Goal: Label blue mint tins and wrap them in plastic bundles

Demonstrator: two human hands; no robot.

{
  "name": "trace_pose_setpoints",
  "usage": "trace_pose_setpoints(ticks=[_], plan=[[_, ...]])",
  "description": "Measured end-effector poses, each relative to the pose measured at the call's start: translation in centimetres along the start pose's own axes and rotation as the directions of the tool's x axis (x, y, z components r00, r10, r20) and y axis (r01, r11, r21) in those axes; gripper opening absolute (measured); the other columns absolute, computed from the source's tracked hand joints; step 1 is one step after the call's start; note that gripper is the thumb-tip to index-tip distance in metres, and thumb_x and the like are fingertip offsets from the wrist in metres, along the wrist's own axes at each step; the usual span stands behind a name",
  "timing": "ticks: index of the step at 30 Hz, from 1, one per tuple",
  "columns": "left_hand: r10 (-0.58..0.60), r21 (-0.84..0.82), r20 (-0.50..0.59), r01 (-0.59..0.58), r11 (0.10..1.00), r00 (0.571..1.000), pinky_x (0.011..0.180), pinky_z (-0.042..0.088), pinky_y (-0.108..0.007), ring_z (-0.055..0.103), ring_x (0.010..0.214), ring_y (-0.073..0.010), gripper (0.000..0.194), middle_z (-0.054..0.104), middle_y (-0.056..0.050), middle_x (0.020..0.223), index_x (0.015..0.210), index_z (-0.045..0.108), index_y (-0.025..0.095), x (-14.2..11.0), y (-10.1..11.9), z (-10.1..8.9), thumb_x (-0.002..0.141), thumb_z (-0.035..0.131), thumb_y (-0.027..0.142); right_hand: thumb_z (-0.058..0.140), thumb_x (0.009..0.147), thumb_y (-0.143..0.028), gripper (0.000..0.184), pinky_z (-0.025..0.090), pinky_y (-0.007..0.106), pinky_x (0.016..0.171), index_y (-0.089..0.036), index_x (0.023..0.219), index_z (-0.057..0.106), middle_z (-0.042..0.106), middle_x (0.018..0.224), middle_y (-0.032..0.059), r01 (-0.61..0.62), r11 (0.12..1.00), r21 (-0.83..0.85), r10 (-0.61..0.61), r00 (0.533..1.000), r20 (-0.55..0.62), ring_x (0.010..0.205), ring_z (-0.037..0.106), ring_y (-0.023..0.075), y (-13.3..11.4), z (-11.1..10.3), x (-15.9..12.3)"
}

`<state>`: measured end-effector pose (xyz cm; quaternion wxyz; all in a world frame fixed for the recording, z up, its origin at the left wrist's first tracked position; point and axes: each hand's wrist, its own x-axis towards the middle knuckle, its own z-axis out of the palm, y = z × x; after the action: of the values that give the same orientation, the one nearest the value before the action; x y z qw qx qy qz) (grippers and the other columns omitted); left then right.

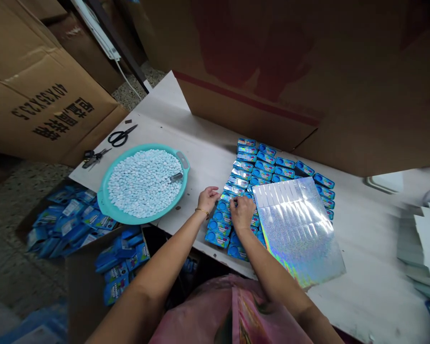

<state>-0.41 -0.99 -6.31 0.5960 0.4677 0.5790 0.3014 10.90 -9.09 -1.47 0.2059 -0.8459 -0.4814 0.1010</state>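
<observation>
Rows of small blue candy packs (218,228) lie side by side on the table in front of me. My left hand (208,199) is at the left edge of the nearest column, fingers loosely bent and apart, tips by the end of one pack. Over that same column, my right hand (242,210) is bent down with its fingertips pinched together; what they hold is too small to tell. Several packs farther up the column have a shiny strip (238,182) across them. A silvery holographic sticker sheet (297,229) lies over the right-hand packs, just right of my right hand.
A turquoise basin (105,208) full of pale blue pellets holds a small metal scoop (176,177). Scissors (119,137) and keys (95,157) lie behind it. Cartons with blue packs (116,272) stand below left. A large cardboard box (243,110) walls the far side.
</observation>
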Motion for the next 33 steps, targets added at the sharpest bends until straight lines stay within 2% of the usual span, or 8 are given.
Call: trace_pose_setpoints(ticks=[3, 6, 9, 16, 19, 22, 28, 33], plan=[[0.071, 0.201, -0.082, -0.053, 0.978, 0.994, 0.058, 0.044, -0.024, 0.056, 0.058, -0.0118, 0.026, 0.061, -0.001, 0.068, 0.083, 0.059, 0.015, 0.0, -0.3, -0.4, 0.058, 0.062, 0.018, 0.044, 0.082, -0.023, 0.023, 0.025, 0.033, 0.070, -0.021, 0.099, 0.059, 0.058, 0.085, 0.0057, 0.143, 0.985, -0.094, -0.135, 0.987, 0.081, 0.082, 0.043, 0.0206, 0.6, -1.1, 0.1], [0.170, 0.310, -0.162, -0.114, 0.944, 0.972, 0.063, 0.044, -0.026, 0.056, 0.063, -0.0127, 0.017, 0.062, -0.003, 0.072, 0.083, 0.060, 0.015, -0.7, 0.6, -0.3, 0.068, 0.055, 0.021, 0.043, 0.081, -0.018, 0.032, 0.025, 0.034, 0.070, -0.027, 0.109, 0.055, 0.055, 0.088, 0.0056, 0.378, 0.915, -0.139, -0.342, 0.911, 0.230, 0.082, 0.042, 0.0206, 1.1, -2.1, -0.1], [0.346, 0.404, -0.157, -0.260, 0.877, 0.925, 0.067, 0.045, -0.026, 0.056, 0.070, -0.0134, 0.020, 0.063, -0.005, 0.082, 0.089, 0.060, 0.016, -1.8, 3.0, 1.6, 0.075, 0.048, 0.025, 0.044, 0.079, -0.018, 0.036, 0.026, 0.034, 0.071, -0.026, 0.113, 0.053, 0.054, 0.091, 0.0062, 0.452, 0.881, -0.136, -0.405, 0.872, 0.277, 0.082, 0.042, 0.0203, 2.1, -2.9, -0.2], [0.522, 0.550, 0.392, -0.648, 0.527, 0.757, 0.086, 0.038, -0.033, 0.050, 0.096, -0.0182, 0.025, 0.060, -0.005, 0.099, 0.100, 0.059, 0.020, -3.1, 8.2, 14.2, 0.081, 0.044, 0.028, 0.039, 0.082, -0.016, 0.028, 0.031, 0.030, 0.072, -0.022, 0.098, 0.061, 0.055, 0.094, 0.0053, 0.217, 0.976, -0.020, -0.218, 0.969, -0.114, 0.083, 0.046, 0.0166, 12.9, -7.6, 3.5], [0.441, 0.655, 0.432, -0.610, 0.446, 0.787, 0.088, 0.034, -0.037, 0.042, 0.105, -0.0225, 0.029, 0.053, -0.006, 0.110, 0.104, 0.056, 0.023, -2.3, 8.7, 20.0, 0.078, 0.050, 0.034, 0.039, 0.083, -0.017, 0.027, 0.032, 0.030, 0.074, -0.021, 0.099, 0.061, 0.056, 0.095, 0.0054, 0.237, 0.971, -0.042, -0.241, 0.950, -0.200, 0.086, 0.046, 0.0174, 17.8, -10.0, 7.1], [0.388, 0.740, 0.342, -0.500, 0.449, 0.856, 0.088, 0.031, -0.040, 0.036, 0.109, -0.0248, 0.022, 0.047, -0.006, 0.115, 0.092, 0.059, 0.023, -1.2, 8.4, 23.5, 0.073, 0.057, 0.034, 0.040, 0.084, -0.021, 0.028, 0.031, 0.031, 0.075, -0.024, 0.105, 0.059, 0.055, 0.102, 0.0048, 0.306, 0.945, -0.120, -0.319, 0.940, -0.120, 0.090, 0.044, 0.0185, 20.0, -10.9, 10.5], [0.443, 0.725, 0.206, -0.441, 0.530, 0.872, 0.086, 0.028, -0.041, 0.037, 0.107, -0.0247, 0.009, 0.048, -0.004, 0.113, 0.069, 0.060, 0.020, -0.5, 7.2, 24.8, 0.073, 0.058, 0.029, 0.038, 0.086, -0.020, 0.033, 0.031, 0.032, 0.077, -0.021, 0.117, 0.050, 0.053, 0.114, 0.0066, 0.507, 0.822, -0.261, -0.483, 0.862, 0.152, 0.098, 0.042, 0.0207, 21.3, -9.5, 12.9], [0.483, 0.695, 0.197, -0.469, 0.546, 0.853, 0.085, 0.029, -0.042, 0.039, 0.105, -0.0260, 0.010, 0.051, -0.006, 0.112, 0.068, 0.060, 0.021, -0.5, 6.9, 24.6, 0.073, 0.056, 0.028, 0.038, 0.086, -0.015, 0.029, 0.031, 0.031, 0.085, -0.018, 0.111, 0.053, 0.049, 0.122, 0.0078, 0.582, 0.776, -0.244, -0.559, 0.813, 0.163, 0.107, 0.038, 0.0190, 22.2, -9.8, 11.9]])
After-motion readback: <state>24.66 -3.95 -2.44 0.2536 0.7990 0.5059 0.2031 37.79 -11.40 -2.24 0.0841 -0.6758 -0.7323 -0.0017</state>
